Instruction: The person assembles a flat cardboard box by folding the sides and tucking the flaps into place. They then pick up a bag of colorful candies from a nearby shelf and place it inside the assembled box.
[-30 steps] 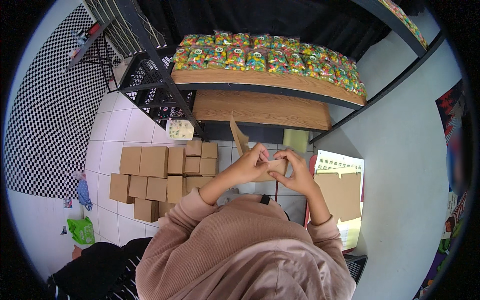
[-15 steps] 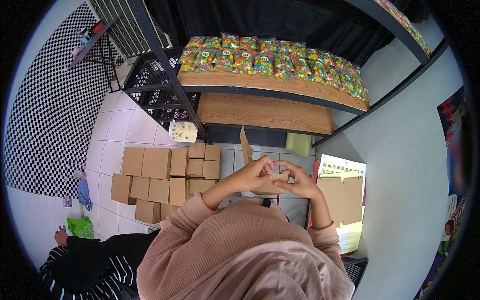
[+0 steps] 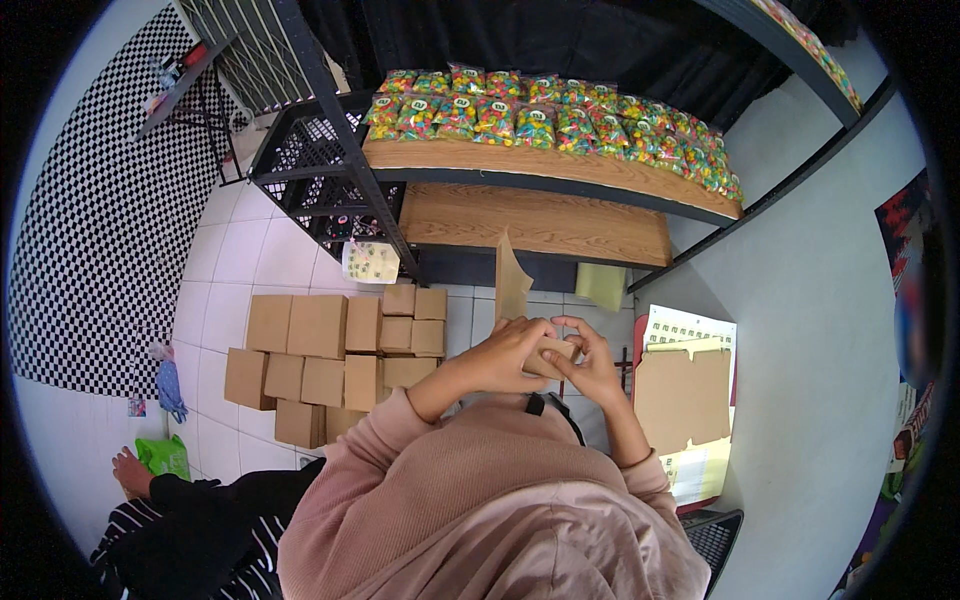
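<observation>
A partly folded brown cardboard box [image 3: 511,283] is held between my two hands in front of my chest. One long flap of it stands up beyond my left hand, and a smaller folded part shows between my hands. My left hand [image 3: 503,357] is closed around the box's left side, with some fingertips hidden behind the cardboard. On the other side my right hand [image 3: 595,368] pinches the small folded part, thumb on its near face and index finger bent above it. Right of my hands, a flat brown cardboard sheet [image 3: 682,398] lies on printed yellow-white sheets [image 3: 697,478].
Several folded cardboard boxes [image 3: 318,326] stand grouped on the tiled floor to the left. Ahead, a shelf [image 3: 540,222] carries rows of bagged colourful sweets [image 3: 535,128]. Black crates [image 3: 300,160] stand beside it. Another person's foot [image 3: 132,470] shows at lower left, near a green bag [image 3: 163,457].
The long flap has swung a little to the right and shows more of its face. My left hand has shifted around the cardboard, and the small folded part has tilted up between my hands.
</observation>
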Motion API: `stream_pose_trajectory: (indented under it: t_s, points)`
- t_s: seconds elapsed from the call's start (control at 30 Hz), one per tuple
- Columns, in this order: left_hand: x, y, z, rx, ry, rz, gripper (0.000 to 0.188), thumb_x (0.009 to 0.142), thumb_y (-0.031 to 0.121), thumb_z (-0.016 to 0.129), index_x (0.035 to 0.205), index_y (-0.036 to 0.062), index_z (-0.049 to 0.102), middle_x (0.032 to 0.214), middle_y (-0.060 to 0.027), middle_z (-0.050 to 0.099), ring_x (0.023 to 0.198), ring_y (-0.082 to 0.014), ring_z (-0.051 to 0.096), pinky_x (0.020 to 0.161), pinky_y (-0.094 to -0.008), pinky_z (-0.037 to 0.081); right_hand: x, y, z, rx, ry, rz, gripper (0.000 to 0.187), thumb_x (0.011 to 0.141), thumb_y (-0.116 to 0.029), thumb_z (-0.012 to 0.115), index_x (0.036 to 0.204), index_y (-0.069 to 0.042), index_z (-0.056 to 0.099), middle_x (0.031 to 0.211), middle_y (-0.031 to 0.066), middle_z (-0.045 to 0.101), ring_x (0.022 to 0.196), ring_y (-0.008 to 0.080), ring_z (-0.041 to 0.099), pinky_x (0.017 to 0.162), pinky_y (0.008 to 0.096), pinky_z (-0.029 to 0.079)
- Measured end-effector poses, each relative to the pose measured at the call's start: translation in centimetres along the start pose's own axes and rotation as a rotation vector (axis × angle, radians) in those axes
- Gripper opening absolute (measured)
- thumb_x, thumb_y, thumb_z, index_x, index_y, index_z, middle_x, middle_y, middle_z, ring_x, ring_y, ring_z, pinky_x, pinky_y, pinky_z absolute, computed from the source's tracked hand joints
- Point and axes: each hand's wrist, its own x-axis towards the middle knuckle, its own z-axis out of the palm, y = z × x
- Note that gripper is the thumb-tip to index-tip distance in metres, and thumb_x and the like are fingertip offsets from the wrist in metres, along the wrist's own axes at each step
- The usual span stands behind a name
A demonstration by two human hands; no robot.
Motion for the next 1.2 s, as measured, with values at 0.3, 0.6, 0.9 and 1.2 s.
stream_pose_trajectory:
  t_s: [0.3,0.6,0.9,1.2]
  points:
    - [-0.9,-0.6,1.6,0.199,0.198,0.116,0.054,0.062,0.034,0.071,0.096,0.0028,0.044,0.085,-0.0112,0.046,0.082,-0.0271,0.044,0.075,-0.0371,0.029,-0.3,-0.3,2.4,-0.013,0.072,-0.049,0.038,0.078,-0.012,0.064,0.112,-0.005,0.051,0.062,0.0051,0.061,0.053,0.0037,0.047,0.047,0.0205,0.035]
    - [-2.9,-1.1,2.5,0.297,0.129,0.086,0.046,0.064,0.031,0.063,0.093,0.0014,0.043,0.083,-0.0136,0.042,0.081,-0.0268,0.040,0.072,-0.0371,0.027,-0.9,-0.3,2.6,-0.032,-0.082,0.017,0.052,0.074,-0.009,0.058,0.123,-0.006,0.042,0.068,0.0095,0.062,0.061,0.0077,0.053,0.053,0.0225,0.041]
    - [-3.8,-2.0,3.7,0.380,0.172,0.107,0.046,0.064,0.033,0.062,0.091,-0.0010,0.045,0.085,-0.0146,0.043,0.082,-0.0276,0.039,0.074,-0.0370,0.028,-1.6,-0.5,3.6,-0.040,-0.101,0.093,0.048,0.078,-0.003,0.056,0.123,-0.004,0.042,0.069,0.0005,0.056,0.062,0.0037,0.046,0.055,0.0189,0.036]
    - [-4.2,-1.4,3.0,0.381,0.153,0.071,0.046,0.066,0.032,0.060,0.093,-0.0019,0.044,0.088,-0.0158,0.045,0.086,-0.0291,0.040,0.079,-0.0389,0.029,-2.6,-0.3,3.7,-0.019,-0.102,0.074,0.048,0.082,-0.007,0.057,0.125,-0.003,0.039,0.068,0.0003,0.055,0.060,0.0035,0.046,0.051,0.0181,0.036]
